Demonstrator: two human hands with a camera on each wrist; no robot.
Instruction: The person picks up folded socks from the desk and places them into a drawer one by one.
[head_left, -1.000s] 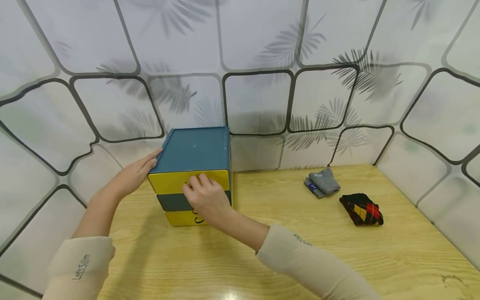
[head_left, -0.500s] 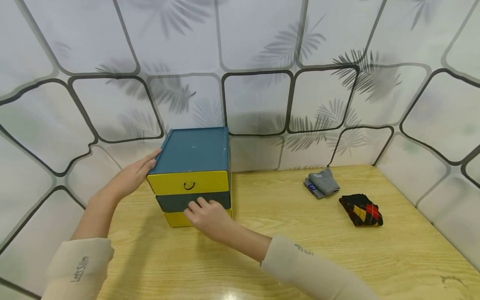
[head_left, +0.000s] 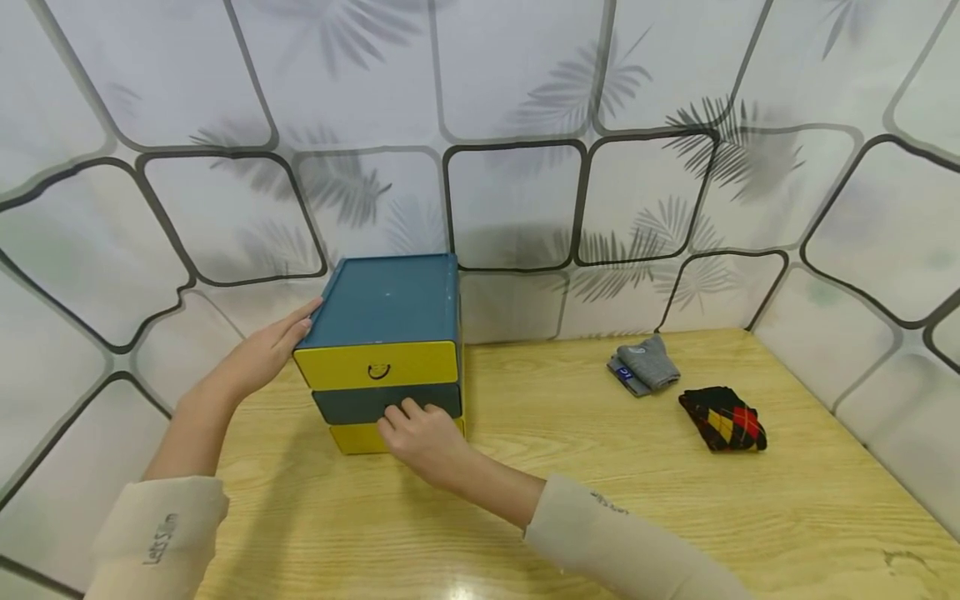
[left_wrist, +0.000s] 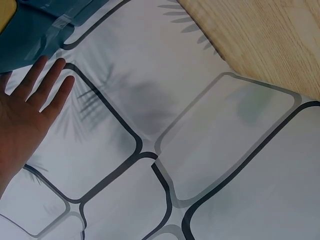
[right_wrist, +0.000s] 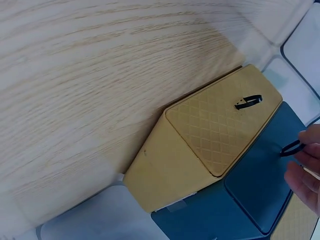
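Observation:
A small drawer cabinet with a blue top [head_left: 386, 296] stands on the table against the back wall. Its top drawer [head_left: 330, 367] is yellow, the middle drawer [head_left: 345, 406] dark blue-green, the bottom drawer [head_left: 360, 439] yellow. My left hand [head_left: 262, 358] rests with straight fingers along the cabinet's upper left edge; the left wrist view shows that hand [left_wrist: 30, 115] spread beside the blue side. My right hand [head_left: 427, 437] is at the middle drawer's front. In the right wrist view its fingers [right_wrist: 305, 165] pinch that drawer's black loop handle [right_wrist: 291, 148]. All the drawers look pushed in.
On the right of the table lie a folded grey sock [head_left: 647, 367] and a folded black argyle sock [head_left: 723, 419] with red and yellow diamonds. A patterned wall covering [head_left: 517, 208] encloses the wooden table [head_left: 562, 433] at the back and sides.
My right hand has dropped from the top drawer's handle to the middle drawer's handle, uncovering the upper one. The left hand stays put.

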